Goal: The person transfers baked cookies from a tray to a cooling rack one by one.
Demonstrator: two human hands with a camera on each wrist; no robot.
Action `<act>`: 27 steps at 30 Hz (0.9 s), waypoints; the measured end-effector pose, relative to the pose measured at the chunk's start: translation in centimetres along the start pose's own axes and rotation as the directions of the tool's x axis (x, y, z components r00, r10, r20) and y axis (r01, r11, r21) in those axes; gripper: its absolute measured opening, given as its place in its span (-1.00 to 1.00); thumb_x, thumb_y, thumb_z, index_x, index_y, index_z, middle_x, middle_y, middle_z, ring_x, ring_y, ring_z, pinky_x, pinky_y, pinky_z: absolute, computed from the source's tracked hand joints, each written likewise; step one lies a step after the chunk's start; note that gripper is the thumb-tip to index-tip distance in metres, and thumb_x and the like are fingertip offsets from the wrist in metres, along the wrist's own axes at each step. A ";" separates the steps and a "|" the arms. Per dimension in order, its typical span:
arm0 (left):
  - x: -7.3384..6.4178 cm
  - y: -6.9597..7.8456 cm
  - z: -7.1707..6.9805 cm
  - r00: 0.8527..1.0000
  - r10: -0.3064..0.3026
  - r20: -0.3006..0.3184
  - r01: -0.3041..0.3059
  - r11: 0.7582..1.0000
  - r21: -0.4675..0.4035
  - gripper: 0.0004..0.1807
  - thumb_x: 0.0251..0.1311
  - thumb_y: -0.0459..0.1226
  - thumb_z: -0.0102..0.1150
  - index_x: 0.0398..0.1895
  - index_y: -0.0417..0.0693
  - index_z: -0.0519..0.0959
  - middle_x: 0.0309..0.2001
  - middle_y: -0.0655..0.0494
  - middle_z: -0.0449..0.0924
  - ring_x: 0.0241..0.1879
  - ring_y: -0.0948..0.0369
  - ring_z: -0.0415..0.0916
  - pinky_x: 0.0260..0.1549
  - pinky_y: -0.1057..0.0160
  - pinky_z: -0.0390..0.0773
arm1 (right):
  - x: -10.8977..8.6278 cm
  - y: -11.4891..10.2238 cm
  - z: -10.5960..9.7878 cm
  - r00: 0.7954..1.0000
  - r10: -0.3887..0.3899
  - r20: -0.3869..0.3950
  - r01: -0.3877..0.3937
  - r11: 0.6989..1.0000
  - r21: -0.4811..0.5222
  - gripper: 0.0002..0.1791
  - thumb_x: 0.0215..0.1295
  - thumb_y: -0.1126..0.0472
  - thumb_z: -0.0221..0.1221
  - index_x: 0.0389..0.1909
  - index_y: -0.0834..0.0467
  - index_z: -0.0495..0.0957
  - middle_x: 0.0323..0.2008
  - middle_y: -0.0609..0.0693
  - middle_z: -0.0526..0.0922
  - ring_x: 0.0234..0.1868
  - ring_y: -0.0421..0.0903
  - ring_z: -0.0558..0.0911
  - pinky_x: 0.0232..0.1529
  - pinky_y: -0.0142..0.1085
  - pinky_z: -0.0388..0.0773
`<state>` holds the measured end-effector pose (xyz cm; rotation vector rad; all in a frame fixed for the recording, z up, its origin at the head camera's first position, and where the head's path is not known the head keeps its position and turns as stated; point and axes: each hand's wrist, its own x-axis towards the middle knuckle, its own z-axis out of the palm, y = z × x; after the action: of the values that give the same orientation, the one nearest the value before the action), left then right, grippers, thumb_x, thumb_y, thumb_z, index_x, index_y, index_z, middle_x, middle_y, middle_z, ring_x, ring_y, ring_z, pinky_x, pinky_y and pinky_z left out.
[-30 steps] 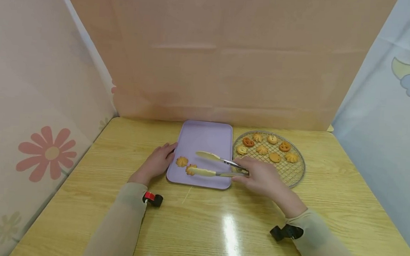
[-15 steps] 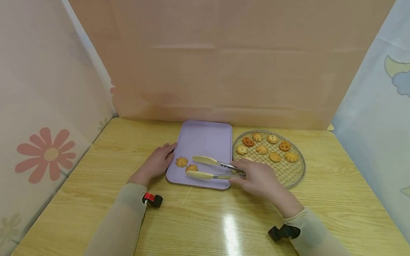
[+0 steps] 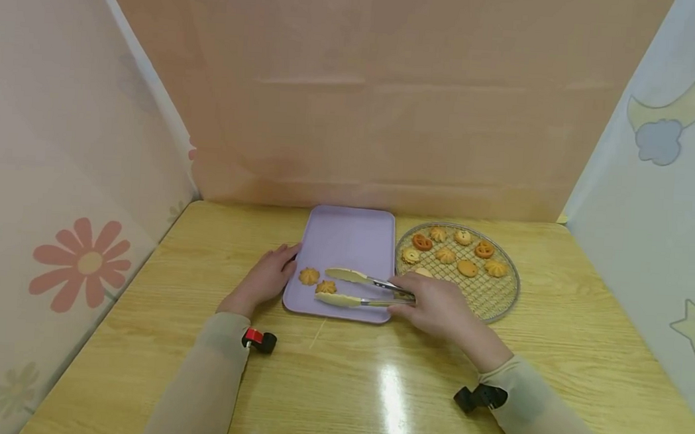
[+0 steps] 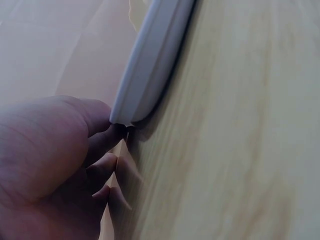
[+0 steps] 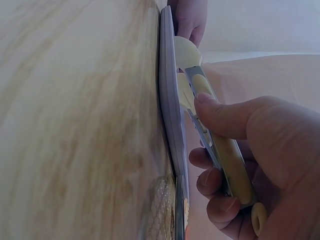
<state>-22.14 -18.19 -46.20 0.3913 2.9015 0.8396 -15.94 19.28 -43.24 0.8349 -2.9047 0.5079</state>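
Observation:
In the head view my left hand (image 3: pixel 265 276) is at the left edge of a purple tray (image 3: pixel 351 240). The left wrist view shows its thumb and a finger pinching the tray's rim (image 4: pixel 145 65). My right hand (image 3: pixel 440 307) grips a pair of metal tongs (image 3: pixel 379 283) with cream tips, clearer in the right wrist view. The tongs' arms are spread over the tray's near part. One flower-shaped cookie (image 3: pixel 326 287) lies against the nearer tip, which partly covers it. Another flower-shaped cookie (image 3: pixel 309 276) lies to its left, apart from the tongs.
A round wire rack (image 3: pixel 515 290) stands at the tray's right, partly behind my right hand. On it are several cookies, among them a pretzel-shaped one (image 3: pixel 421 242) and a plain round one (image 3: pixel 467 268). The wooden table (image 3: pixel 325 388) ends at a paper backdrop (image 3: pixel 360 111).
The tongs have shifted slightly left and nearer to me, and the nearer tip now lies at the near side of the right-hand cookie. My left hand keeps its place.

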 end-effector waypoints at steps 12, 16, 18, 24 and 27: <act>0.6 -1.6 0.8 1.000 0.017 -0.018 -0.017 0.999 -0.030 -0.41 0.75 -0.20 -0.06 0.73 -0.11 0.31 0.64 -0.26 0.32 0.71 -0.22 0.06 0.68 -0.30 -0.02 | 0.0 -0.1 0.1 1.000 -0.001 -0.022 0.001 1.000 -0.005 -0.42 0.38 -0.10 0.50 0.35 0.02 0.74 0.25 0.07 0.77 0.10 0.15 0.81 -0.17 0.08 0.78; 0.4 -1.3 0.6 1.000 0.012 -0.011 -0.012 1.000 -0.026 -0.41 0.75 -0.20 -0.05 0.73 -0.11 0.31 0.64 -0.27 0.32 0.71 -0.23 0.06 0.68 -0.30 -0.02 | -0.1 -0.1 0.2 1.000 0.001 -0.021 -0.001 1.000 -0.009 -0.42 0.39 -0.12 0.49 0.36 0.01 0.74 0.27 0.07 0.77 0.13 0.16 0.80 -0.14 0.10 0.78; 0.2 -0.9 0.3 1.000 -0.001 0.000 0.001 1.000 -0.026 -0.41 0.76 -0.19 -0.06 0.73 -0.10 0.30 0.65 -0.26 0.31 0.71 -0.22 0.05 0.69 -0.29 -0.03 | 0.0 -0.1 0.2 1.000 0.002 -0.020 -0.002 1.000 -0.008 -0.42 0.40 -0.12 0.49 0.36 0.01 0.73 0.27 0.08 0.76 0.14 0.17 0.80 -0.13 0.12 0.78; -0.2 0.4 -0.4 1.000 -0.019 0.024 0.019 1.000 -0.003 -0.41 0.77 -0.23 -0.07 0.74 -0.13 0.27 0.66 -0.27 0.28 0.72 -0.21 0.03 0.70 -0.25 -0.04 | 0.0 -0.1 0.3 1.000 0.013 -0.016 -0.013 1.000 -0.012 -0.42 0.40 -0.11 0.48 0.36 0.02 0.73 0.29 0.12 0.75 0.17 0.20 0.79 -0.08 0.15 0.78; 0.1 -0.1 -0.1 1.000 0.008 0.010 -0.008 1.000 0.003 -0.42 0.77 -0.23 -0.07 0.73 -0.15 0.29 0.63 -0.30 0.31 0.70 -0.23 0.07 0.69 -0.26 -0.01 | 0.0 0.0 0.3 1.000 0.015 -0.018 -0.015 1.000 -0.015 -0.42 0.40 -0.11 0.49 0.36 0.01 0.73 0.27 0.09 0.77 0.13 0.17 0.80 -0.13 0.12 0.78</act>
<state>-22.24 -18.33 -46.19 0.4064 2.8940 0.8320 -15.95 19.16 -43.47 0.8026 -2.8968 0.4922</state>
